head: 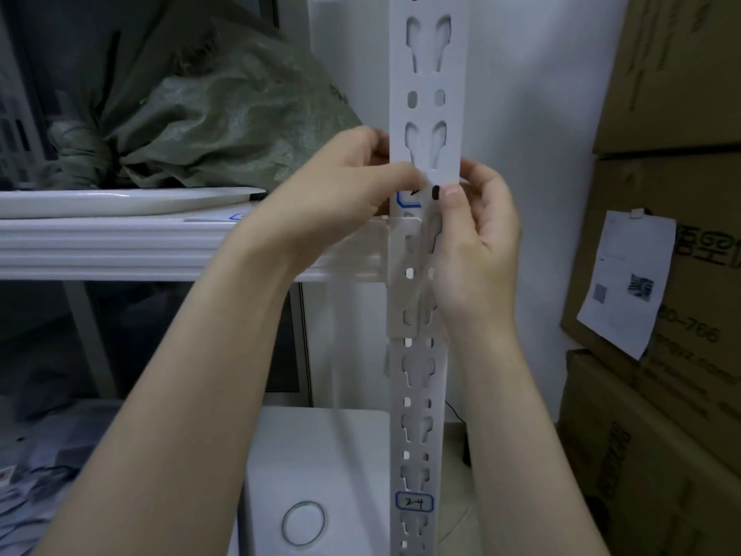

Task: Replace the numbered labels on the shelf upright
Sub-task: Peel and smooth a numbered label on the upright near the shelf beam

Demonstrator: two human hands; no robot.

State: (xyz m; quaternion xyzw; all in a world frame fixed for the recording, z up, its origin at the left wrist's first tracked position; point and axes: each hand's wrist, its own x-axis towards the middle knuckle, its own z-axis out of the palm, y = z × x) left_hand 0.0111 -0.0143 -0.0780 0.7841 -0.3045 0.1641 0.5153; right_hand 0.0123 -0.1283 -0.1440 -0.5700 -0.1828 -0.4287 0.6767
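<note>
Forearms rise from bottom centre. I see my left hand [353,182] pinching the blue-bordered white paper label [407,199] mid-frame on the white slotted metal upright [429,74]. My right hand [477,234] clasps that upright with thumb and curled fingers, likely to steady it.

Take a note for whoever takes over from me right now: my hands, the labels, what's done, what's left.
Left hand: seems to pinch the top edge of the upper label; its number is hidden.
Right hand: grip on the upright, thumb on its front beside that label.
Lower label, marked 24, is stuck low on the upright.
Tape roll lies on the white box.
Done: unclear whether 24 is new.
Left: finish the upper label.
</note>
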